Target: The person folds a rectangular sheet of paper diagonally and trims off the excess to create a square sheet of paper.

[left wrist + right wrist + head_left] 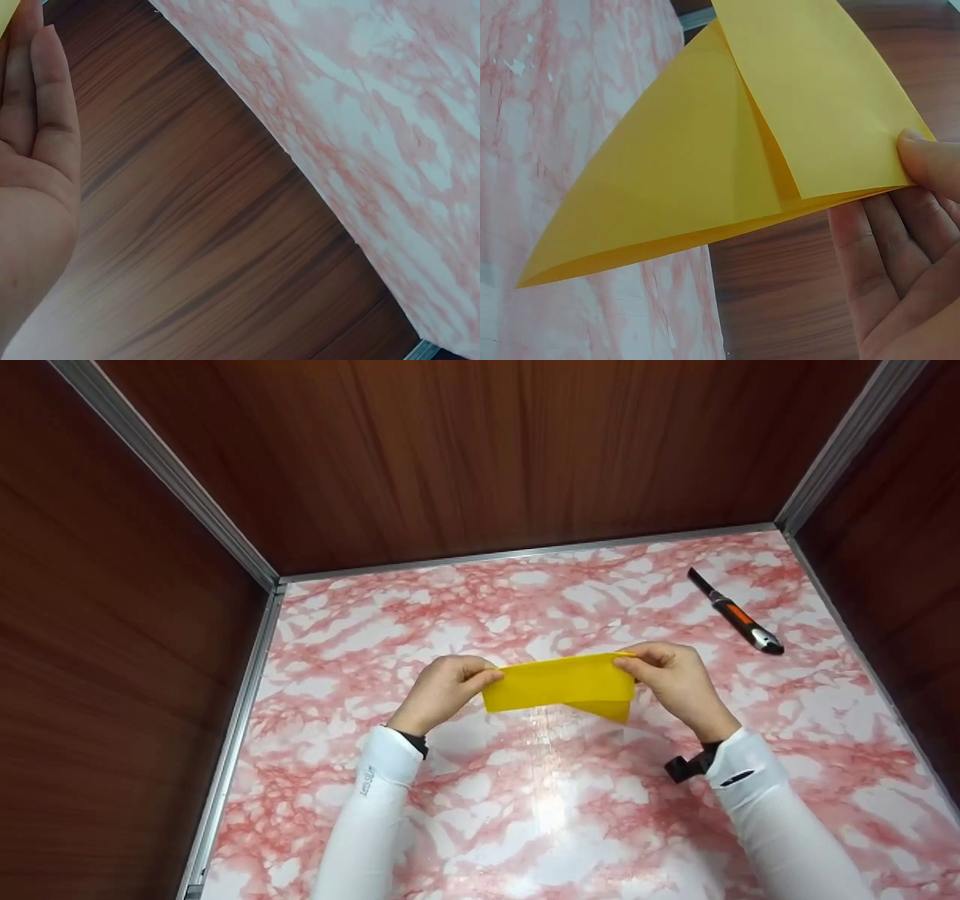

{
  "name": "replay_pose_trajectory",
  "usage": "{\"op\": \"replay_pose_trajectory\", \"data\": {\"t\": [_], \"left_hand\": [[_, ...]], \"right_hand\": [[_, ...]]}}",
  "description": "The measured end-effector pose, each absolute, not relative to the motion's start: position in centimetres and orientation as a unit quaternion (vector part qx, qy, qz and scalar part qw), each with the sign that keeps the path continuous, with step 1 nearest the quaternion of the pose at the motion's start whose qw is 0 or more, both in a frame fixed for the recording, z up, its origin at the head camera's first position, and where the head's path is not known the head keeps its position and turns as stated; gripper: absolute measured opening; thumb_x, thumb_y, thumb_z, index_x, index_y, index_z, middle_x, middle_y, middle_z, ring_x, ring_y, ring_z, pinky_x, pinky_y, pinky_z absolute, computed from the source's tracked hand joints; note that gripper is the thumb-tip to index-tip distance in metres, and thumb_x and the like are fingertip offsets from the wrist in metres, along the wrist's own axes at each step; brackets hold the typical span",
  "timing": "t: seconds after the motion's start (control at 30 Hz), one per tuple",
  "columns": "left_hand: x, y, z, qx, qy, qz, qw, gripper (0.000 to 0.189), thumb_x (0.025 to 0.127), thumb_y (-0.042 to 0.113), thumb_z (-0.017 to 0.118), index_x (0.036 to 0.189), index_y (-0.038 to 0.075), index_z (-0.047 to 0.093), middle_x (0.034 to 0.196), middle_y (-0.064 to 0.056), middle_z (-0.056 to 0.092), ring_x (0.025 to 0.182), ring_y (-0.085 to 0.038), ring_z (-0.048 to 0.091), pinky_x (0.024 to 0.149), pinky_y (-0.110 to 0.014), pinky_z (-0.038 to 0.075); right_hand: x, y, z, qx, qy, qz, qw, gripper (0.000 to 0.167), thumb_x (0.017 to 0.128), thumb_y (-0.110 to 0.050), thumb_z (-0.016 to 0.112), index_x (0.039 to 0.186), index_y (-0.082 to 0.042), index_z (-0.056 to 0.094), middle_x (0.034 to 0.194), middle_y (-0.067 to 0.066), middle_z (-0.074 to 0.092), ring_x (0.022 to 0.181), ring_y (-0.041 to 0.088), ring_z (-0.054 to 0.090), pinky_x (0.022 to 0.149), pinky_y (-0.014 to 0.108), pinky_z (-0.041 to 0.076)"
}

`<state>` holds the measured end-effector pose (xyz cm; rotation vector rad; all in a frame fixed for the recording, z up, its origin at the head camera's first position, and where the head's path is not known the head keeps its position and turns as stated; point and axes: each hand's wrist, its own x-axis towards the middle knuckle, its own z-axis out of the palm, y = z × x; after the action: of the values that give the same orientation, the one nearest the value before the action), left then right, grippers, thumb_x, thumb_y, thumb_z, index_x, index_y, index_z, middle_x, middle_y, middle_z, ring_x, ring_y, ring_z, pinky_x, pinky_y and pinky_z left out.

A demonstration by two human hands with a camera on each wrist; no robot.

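Observation:
A folded sheet of yellow paper [559, 682] is stretched between both hands above the table. Its left end is pinched between thumb and fingers of my left hand [446, 690]. At the upper right corner my right hand [675, 682] pinches it the same way. One flap hangs lower at the right. In the right wrist view, the folded paper [667, 157] shows a wide lower layer and a narrower strip folded over it, with the thumb on top and fingers beneath. The left wrist view shows part of the left hand [37, 165] and only a sliver of yellow paper [9, 13].
A black and orange utility knife [739, 615] lies on the pink marbled table [450, 825] at the back right. Dark wood panels [480, 457] with metal edging enclose the table at the back and both sides.

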<state>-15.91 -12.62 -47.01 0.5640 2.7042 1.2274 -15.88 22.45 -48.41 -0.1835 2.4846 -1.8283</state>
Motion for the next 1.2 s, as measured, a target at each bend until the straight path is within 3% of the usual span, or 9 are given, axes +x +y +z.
{"op": "replay_pose_trajectory", "data": {"t": [0.17, 0.43, 0.73, 0.97, 1.2], "left_hand": [[-15.8, -12.8, -47.2, 0.158, 0.873, 0.459, 0.053, 0.026, 0.085, 0.056, 0.066, 0.087, 0.033, 0.078, 0.085, 0.016, 0.07, 0.079, -0.009, 0.063, 0.076, -0.033, 0.05], [-15.7, -13.0, -47.5, 0.175, 0.859, 0.476, 0.065, 0.027, 0.091, 0.051, 0.059, 0.099, 0.032, 0.077, 0.095, 0.015, 0.07, 0.088, -0.008, 0.063, 0.084, -0.035, 0.05], [-15.8, -13.2, -47.6, 0.164, 0.888, 0.427, 0.037, 0.024, 0.087, 0.054, 0.064, 0.092, 0.036, 0.078, 0.09, 0.02, 0.07, 0.085, -0.003, 0.063, 0.078, -0.033, 0.052], [-15.9, -12.3, -46.9, 0.232, 0.926, 0.298, -0.02, 0.025, 0.093, 0.043, 0.062, 0.099, 0.025, 0.078, 0.095, 0.015, 0.07, 0.087, -0.004, 0.063, 0.079, -0.03, 0.051], [-15.7, -8.7, -45.9, 0.274, 0.932, 0.227, -0.072, 0.025, 0.096, 0.04, 0.058, 0.099, 0.024, 0.077, 0.094, 0.013, 0.071, 0.081, -0.004, 0.064, 0.075, -0.028, 0.05]], "right_hand": [[-15.8, 22.5, -48.5, -0.061, 0.792, -0.607, 0.022, 0.034, 0.086, -0.035, 0.074, 0.106, -0.007, 0.075, 0.1, 0.008, 0.073, 0.087, 0.024, 0.068, 0.074, 0.031, 0.056], [-15.9, 22.8, -48.5, -0.056, 0.799, -0.599, 0.016, 0.035, 0.085, -0.041, 0.074, 0.102, -0.01, 0.076, 0.098, 0.008, 0.073, 0.085, 0.025, 0.068, 0.072, 0.031, 0.056], [-15.9, 22.8, -48.8, -0.065, 0.8, -0.596, 0.015, 0.032, 0.086, -0.034, 0.074, 0.105, -0.008, 0.076, 0.099, 0.007, 0.073, 0.086, 0.023, 0.067, 0.074, 0.033, 0.055], [-15.1, 21.4, -47.3, -0.078, 0.809, -0.582, 0.021, 0.023, 0.09, -0.025, 0.072, 0.103, -0.006, 0.076, 0.098, 0.006, 0.073, 0.089, 0.022, 0.066, 0.075, 0.029, 0.054], [-14.2, 18.0, -45.7, -0.119, 0.813, -0.57, 0.008, 0.016, 0.09, -0.017, 0.071, 0.098, -0.003, 0.076, 0.091, 0.005, 0.074, 0.084, 0.018, 0.065, 0.076, 0.026, 0.052]]}}
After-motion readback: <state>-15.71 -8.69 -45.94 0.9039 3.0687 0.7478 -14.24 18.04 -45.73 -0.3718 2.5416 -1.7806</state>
